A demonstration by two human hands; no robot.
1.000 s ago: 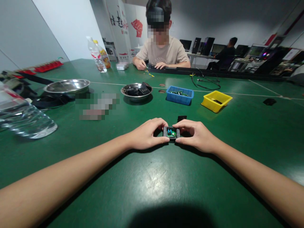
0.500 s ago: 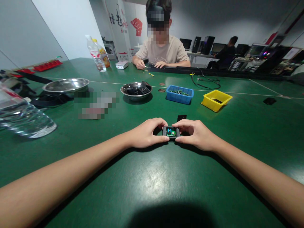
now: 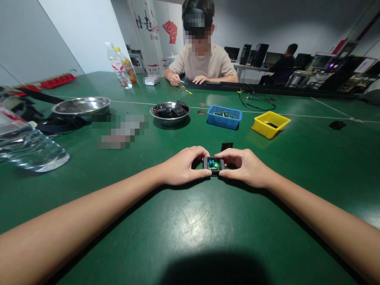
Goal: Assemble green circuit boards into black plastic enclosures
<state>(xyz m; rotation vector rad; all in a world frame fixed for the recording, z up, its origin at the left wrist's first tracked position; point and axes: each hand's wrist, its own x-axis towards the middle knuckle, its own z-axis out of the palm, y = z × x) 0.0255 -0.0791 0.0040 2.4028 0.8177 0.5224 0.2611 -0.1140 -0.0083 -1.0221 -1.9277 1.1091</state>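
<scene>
A small black case (image 3: 214, 172) rests on the green table (image 3: 190, 221) in front of me, its top side open. Inside it lies a green circuit board (image 3: 214, 165) with blue parts on it. My left hand (image 3: 187, 166) pinches the case's left end between thumb and fingers. The right end is gripped the same way by my right hand (image 3: 247, 168), whose rear fingers are partly hidden. Just behind the case and my right fingers lies a flat black piece (image 3: 227, 146).
Beyond my hands stand a metal bowl (image 3: 170, 121) of black parts, a blue bin (image 3: 224, 122) with circuit boards and a yellow bin (image 3: 267, 132). At the left are a metal dish (image 3: 81, 106) and a large bottle (image 3: 35, 154). A person (image 3: 204, 63) sits opposite.
</scene>
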